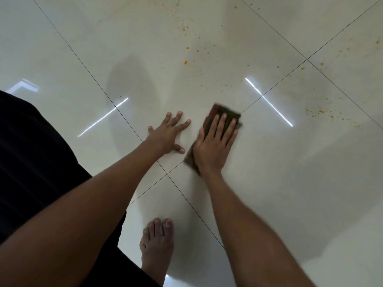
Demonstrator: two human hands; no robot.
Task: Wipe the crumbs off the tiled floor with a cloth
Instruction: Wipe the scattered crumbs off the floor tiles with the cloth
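Note:
A dark brown folded cloth (224,111) lies flat on the glossy pale tiled floor (269,183). My right hand (213,143) presses down on the cloth with fingers together and stretched out, covering most of it. My left hand (167,133) rests just to its left, palm down on the bare tile with fingers spread, holding nothing. Orange crumbs (186,62) are scattered on the tiles beyond the cloth. More orange crumbs (320,111) lie to the right of it.
My bare foot (157,247) stands on the tile below the hands. Dark clothing (35,162) fills the left side. Thin grout lines cross under the hands. Bright light reflections streak the floor on both sides.

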